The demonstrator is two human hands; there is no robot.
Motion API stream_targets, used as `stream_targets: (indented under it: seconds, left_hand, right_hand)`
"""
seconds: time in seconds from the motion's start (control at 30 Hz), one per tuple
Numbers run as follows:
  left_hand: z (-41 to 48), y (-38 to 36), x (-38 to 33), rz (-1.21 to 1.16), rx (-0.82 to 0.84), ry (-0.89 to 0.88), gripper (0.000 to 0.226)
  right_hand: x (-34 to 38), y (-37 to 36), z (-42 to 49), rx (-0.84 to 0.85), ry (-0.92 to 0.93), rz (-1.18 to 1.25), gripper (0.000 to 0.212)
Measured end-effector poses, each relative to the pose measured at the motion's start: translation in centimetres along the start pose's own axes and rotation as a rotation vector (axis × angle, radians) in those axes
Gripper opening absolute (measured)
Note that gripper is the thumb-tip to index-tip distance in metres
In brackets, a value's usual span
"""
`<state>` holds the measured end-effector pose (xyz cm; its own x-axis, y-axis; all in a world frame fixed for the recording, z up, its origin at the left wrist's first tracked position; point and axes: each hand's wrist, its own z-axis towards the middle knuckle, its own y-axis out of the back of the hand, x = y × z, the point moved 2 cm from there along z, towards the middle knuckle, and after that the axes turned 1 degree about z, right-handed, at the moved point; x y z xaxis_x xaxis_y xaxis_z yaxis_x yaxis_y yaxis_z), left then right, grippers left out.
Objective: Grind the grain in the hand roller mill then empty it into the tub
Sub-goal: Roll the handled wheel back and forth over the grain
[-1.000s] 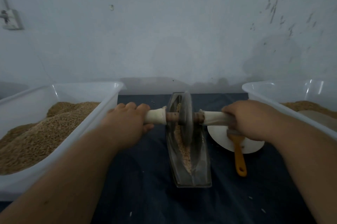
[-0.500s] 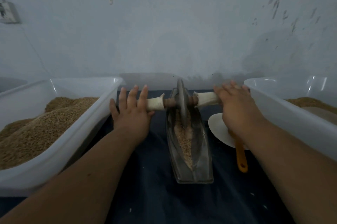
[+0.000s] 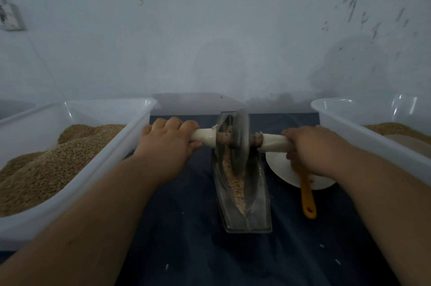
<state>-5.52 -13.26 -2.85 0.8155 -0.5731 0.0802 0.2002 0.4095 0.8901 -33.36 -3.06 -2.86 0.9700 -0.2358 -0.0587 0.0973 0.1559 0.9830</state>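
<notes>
A metal boat-shaped trough [image 3: 254, 215] lies lengthwise on the dark cloth, with crushed grain [image 3: 235, 183] along its groove. The mill's grey wheel [image 3: 240, 141] stands upright in the far half of the trough. A wooden axle with white-wrapped ends passes through the wheel. My left hand [image 3: 168, 143] grips the left wrapped handle [image 3: 204, 137]. My right hand [image 3: 310, 148] grips the right wrapped handle [image 3: 272, 142]. A clear tub [image 3: 98, 164] at the left holds a heap of brown grain [image 3: 46, 164]. A second clear tub [image 3: 363, 136] at the right holds some grain [image 3: 396, 129].
A white plate [image 3: 282, 169] lies right of the trough, with an orange-handled tool [image 3: 306, 194] resting on it under my right wrist. A pale wall rises close behind the table. A few loose grains dot the dark cloth [image 3: 186, 250] in front.
The wheel rolled to the trough's far end with my fingers stretched out over the handles, then came back toward me. Both hands now curl round the handles again.
</notes>
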Motion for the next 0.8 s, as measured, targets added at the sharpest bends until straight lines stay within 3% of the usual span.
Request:
stream_targets:
  seconds: [0.2, 0.33, 0.43, 0.53, 0.73, 0.8]
  left_hand:
    - [-0.8, 2.3, 0.6, -0.045, 0.349, -0.064, 0.031]
    - [-0.7, 2.2, 0.0, 0.039, 0.271, -0.063, 0.035]
    - [-0.1, 0.7, -0.9, 0.213, 0.089, -0.058, 0.043]
    - [1.1, -1.3, -1.7, 0.231, -0.013, -0.051, 0.045]
    - [1.7, -3.9, -1.6, 0.091, -0.066, 0.013, 0.043]
    - [1.5, -3.8, -1.4, 0.078, -0.033, 0.018, 0.044]
  right_hand:
    - [-0.1, 3.4, -2.5, 0.268, 0.116, 0.023, 0.016]
    - [0.1, 2.3, -2.0, 0.283, 0.094, 0.002, 0.016]
    - [0.3, 0.7, -0.7, 0.123, 0.063, 0.021, 0.018]
    - [0.4, -0.5, 0.8, -0.004, 0.034, 0.047, 0.024]
    - [1.2, -1.6, 2.3, -0.389, 0.066, -0.047, 0.037]
    - [1.6, -1.6, 2.1, -0.393, 0.064, -0.052, 0.043]
